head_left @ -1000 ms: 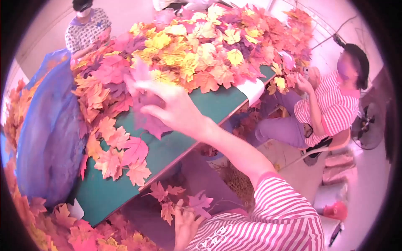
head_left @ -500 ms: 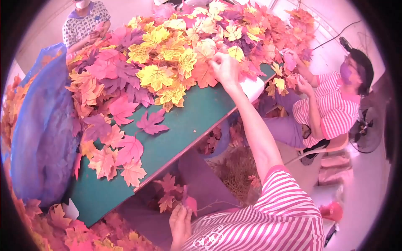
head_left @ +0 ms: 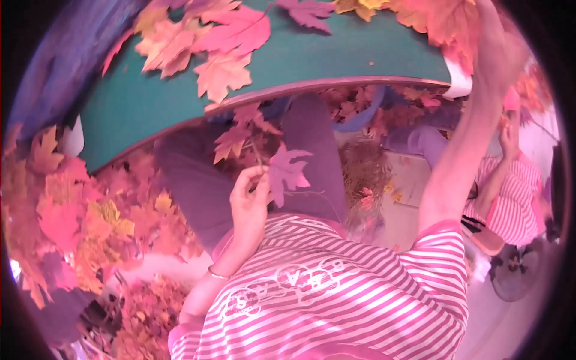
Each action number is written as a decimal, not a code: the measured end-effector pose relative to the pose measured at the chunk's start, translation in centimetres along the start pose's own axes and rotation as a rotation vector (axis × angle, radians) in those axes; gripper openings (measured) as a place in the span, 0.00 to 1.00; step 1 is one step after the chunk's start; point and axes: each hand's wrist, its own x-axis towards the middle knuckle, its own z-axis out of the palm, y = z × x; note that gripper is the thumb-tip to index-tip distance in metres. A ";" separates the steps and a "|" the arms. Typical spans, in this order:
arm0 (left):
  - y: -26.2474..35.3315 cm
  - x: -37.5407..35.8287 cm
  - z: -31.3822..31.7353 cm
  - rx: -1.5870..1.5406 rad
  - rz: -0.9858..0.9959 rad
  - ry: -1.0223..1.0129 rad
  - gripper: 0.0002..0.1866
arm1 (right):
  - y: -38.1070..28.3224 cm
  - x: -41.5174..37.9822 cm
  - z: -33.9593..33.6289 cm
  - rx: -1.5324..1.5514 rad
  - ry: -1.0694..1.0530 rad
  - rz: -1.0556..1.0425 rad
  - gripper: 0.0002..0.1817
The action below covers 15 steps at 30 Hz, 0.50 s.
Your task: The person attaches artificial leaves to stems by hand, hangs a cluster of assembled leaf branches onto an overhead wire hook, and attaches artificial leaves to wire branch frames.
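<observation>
In the head view my left hand (head_left: 251, 189) is closed in a pinch on the thin stem of an artificial maple leaf branch, over my lap. One purple-pink leaf (head_left: 288, 173) of it lies beside the fingertips, and red-orange leaves (head_left: 243, 133) spread above them. A thin bare twig stretches to the right below the purple leaf. My right hand (head_left: 499, 39) is reaching far out at the upper right, beside orange leaves (head_left: 443, 24) on the table. Its fingers are blurred at the picture's edge, so what they hold is not visible.
The green table (head_left: 312, 57) crosses the top, loose maple leaves on it. A blue bag (head_left: 66, 72) stands at upper left. Piles of leaves (head_left: 108, 216) fill the left. A striped-shirted person (head_left: 516, 198) sits at right, near dry stems (head_left: 363, 174) on the floor.
The view has tilted down toward my lap, so the table sits higher in the picture. More of my left hand and its leaf branch shows. My right hand is now at the upper right edge.
</observation>
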 end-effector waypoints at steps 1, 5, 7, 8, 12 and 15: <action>-0.5 0.2 -0.2 0.034 0.049 -0.003 0.07 | -3.2 -2.4 1.3 0.074 -0.166 0.067 0.04; 1.2 -0.7 0.4 0.028 0.162 -0.075 0.08 | -12.5 -11.6 6.9 0.401 -0.880 0.140 0.11; 2.1 -1.0 0.2 0.072 0.237 -0.146 0.09 | -13.7 -16.8 8.9 0.620 -0.944 0.339 0.12; 2.0 -0.8 0.0 0.104 0.244 -0.185 0.09 | -13.1 -18.8 9.1 0.598 -0.939 0.419 0.11; 2.1 -1.2 0.1 -0.132 -0.030 -0.049 0.11 | -11.2 -22.1 7.0 0.422 -0.913 0.729 0.08; 2.1 -1.4 -0.1 -0.230 -0.081 -0.108 0.12 | -11.6 -24.3 6.4 0.407 -0.770 0.808 0.10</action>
